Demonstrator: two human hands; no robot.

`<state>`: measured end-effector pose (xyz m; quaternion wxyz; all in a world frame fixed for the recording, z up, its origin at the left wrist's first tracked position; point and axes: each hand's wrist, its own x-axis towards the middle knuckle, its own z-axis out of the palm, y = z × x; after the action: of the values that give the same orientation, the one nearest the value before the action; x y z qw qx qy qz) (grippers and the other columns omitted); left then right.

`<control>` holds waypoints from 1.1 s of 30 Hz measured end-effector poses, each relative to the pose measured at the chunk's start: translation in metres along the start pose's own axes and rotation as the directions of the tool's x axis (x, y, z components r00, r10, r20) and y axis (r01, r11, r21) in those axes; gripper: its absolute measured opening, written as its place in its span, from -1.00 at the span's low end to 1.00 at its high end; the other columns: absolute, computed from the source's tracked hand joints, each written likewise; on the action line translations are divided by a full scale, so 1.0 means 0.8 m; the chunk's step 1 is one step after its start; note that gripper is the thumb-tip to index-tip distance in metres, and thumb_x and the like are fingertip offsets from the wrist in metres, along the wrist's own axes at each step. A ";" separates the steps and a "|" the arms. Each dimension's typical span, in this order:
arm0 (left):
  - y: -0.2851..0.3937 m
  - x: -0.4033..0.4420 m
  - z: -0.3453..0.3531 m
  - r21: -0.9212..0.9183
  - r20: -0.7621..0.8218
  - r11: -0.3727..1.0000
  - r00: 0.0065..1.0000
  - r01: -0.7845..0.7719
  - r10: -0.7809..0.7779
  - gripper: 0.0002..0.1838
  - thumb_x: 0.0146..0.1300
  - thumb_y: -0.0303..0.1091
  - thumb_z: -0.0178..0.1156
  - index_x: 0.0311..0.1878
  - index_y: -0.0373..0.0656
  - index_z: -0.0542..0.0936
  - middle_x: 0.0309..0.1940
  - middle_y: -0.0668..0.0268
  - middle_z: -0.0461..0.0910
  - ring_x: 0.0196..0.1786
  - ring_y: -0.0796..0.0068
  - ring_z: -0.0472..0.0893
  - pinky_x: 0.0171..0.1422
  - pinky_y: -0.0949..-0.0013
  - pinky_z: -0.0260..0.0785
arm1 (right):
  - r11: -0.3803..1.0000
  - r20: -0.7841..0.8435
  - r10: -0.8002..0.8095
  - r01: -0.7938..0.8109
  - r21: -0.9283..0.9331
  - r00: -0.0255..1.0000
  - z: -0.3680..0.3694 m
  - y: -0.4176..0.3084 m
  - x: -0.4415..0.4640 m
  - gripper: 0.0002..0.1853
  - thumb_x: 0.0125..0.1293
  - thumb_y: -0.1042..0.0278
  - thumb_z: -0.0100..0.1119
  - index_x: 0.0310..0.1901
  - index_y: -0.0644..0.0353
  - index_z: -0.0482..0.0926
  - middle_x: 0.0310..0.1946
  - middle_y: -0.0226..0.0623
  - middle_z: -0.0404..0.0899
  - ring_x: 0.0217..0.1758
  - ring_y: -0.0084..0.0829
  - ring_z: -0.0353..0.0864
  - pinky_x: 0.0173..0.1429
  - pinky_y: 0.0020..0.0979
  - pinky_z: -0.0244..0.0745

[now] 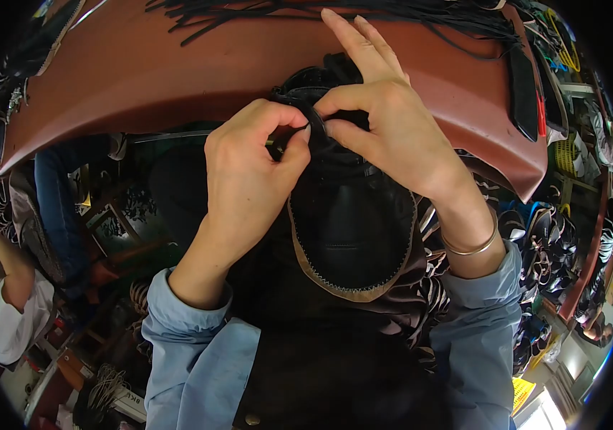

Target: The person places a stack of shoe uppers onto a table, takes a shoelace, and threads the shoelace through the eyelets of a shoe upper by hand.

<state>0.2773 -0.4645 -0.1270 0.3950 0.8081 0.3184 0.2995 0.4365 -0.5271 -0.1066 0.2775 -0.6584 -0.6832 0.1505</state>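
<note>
A black shoe upper [346, 222], with pale zigzag stitching round its curved edge, lies toe towards me over my lap. At its opening, a black lace-like strip [312, 118] runs between my two hands. My left hand [253, 154] pinches the strip's left side between thumb and forefinger, the other fingers curled. From the right, my right hand [389, 118] closes thumb and forefinger on the same strip, while its remaining fingers stretch upward. The fingertips partly hide how the strip passes through the upper.
A reddish-brown covered table [127, 68] curves across the front, with a bundle of black strips [249, 13] along its far side. A black flat piece [523, 93] lies at its right end. Several shoe uppers [546, 233] are piled right; another person's arm [13, 265] shows left.
</note>
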 end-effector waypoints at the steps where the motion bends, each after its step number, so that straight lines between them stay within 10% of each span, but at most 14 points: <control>1: 0.000 0.000 0.001 0.024 -0.002 1.000 1.000 0.008 -0.008 -0.91 0.09 -0.61 0.23 -0.31 -0.28 0.59 -0.50 0.40 0.50 -0.44 0.70 0.41 -0.32 0.60 0.25 | 1.000 -0.003 -0.004 0.004 -0.012 1.000 0.001 0.000 0.000 -0.89 0.02 0.53 0.27 -0.36 0.16 0.65 0.46 -0.17 0.07 0.54 0.03 -0.11 0.48 -0.02 -0.04; 11: -0.018 -0.005 -0.028 -0.098 -0.040 0.995 0.999 0.012 -0.016 -0.82 0.10 -0.55 0.33 -0.20 -0.25 0.61 -0.37 0.31 0.56 -0.31 0.52 0.58 -0.19 0.51 0.43 | 0.857 -0.239 -0.237 0.087 -0.507 0.942 -0.093 -0.006 -0.016 -0.90 0.01 0.49 0.24 -0.37 0.18 0.62 0.35 -0.07 0.25 0.46 0.04 0.10 0.45 -0.05 0.07; 16: -0.005 0.008 -0.013 0.175 -0.102 0.944 0.949 -0.279 0.299 -0.80 -0.04 -0.50 0.41 -0.28 -0.08 0.69 -0.31 0.41 0.50 -0.28 0.44 0.49 -0.12 0.38 0.29 | 0.926 -0.021 -0.011 0.002 -0.377 1.000 -0.145 -0.020 -0.040 -0.92 -0.03 0.53 0.14 -0.42 0.26 0.55 0.32 0.05 0.29 0.39 -0.08 0.27 0.37 -0.19 0.15; 21: 0.033 0.042 0.028 0.093 -0.043 0.837 0.837 -0.540 0.545 -0.85 -0.06 -0.47 0.39 -0.38 -0.08 0.64 -0.31 0.43 0.53 -0.23 0.37 0.48 -0.04 0.29 0.23 | 0.974 -0.195 -0.097 0.133 0.181 0.976 -0.097 0.004 -0.035 -0.90 -0.01 0.62 0.13 -0.40 0.30 0.55 0.27 0.09 0.32 0.24 -0.27 0.40 0.24 -0.33 0.25; 24: 0.015 0.032 0.016 -0.348 -0.003 0.915 0.977 -0.203 0.215 -0.91 0.09 -0.57 0.31 -0.34 -0.18 0.63 -0.29 0.35 0.64 -0.21 0.41 0.55 -0.02 0.40 0.33 | 0.710 0.058 0.239 -0.215 0.671 0.969 -0.083 0.022 -0.035 -0.91 0.18 0.63 0.15 -0.27 0.34 0.61 0.13 -0.10 0.44 -0.03 -0.53 0.51 -0.08 -0.58 0.41; 27: 0.016 0.016 0.014 -0.592 -0.012 0.806 1.000 -0.028 0.027 -0.93 0.15 -0.57 0.29 -0.28 -0.27 0.62 -0.26 0.31 0.64 -0.20 0.53 0.56 -0.06 0.52 0.37 | 0.877 -0.005 0.172 -0.151 0.456 0.985 -0.059 0.029 -0.016 -0.89 0.25 0.57 0.18 -0.20 0.35 0.62 -0.03 -0.32 0.49 -0.18 -0.65 0.50 -0.25 -0.69 0.39; 33: 0.012 0.014 0.006 -0.513 0.002 0.858 1.000 -0.018 0.022 -0.89 0.20 -0.59 0.25 -0.20 -0.30 0.62 -0.23 0.26 0.61 -0.19 0.62 0.55 -0.09 0.59 0.37 | 0.979 -0.133 -0.182 0.193 0.073 0.974 -0.029 0.040 0.011 -0.92 0.13 0.62 0.22 -0.31 0.34 0.60 -0.21 -0.39 0.48 -0.23 -0.57 0.50 -0.24 -0.56 0.40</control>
<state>0.2900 -0.4629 -0.1192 0.5937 0.6782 0.2174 0.3745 0.4764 -0.5190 -0.1045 0.3607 -0.5866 -0.7166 0.1110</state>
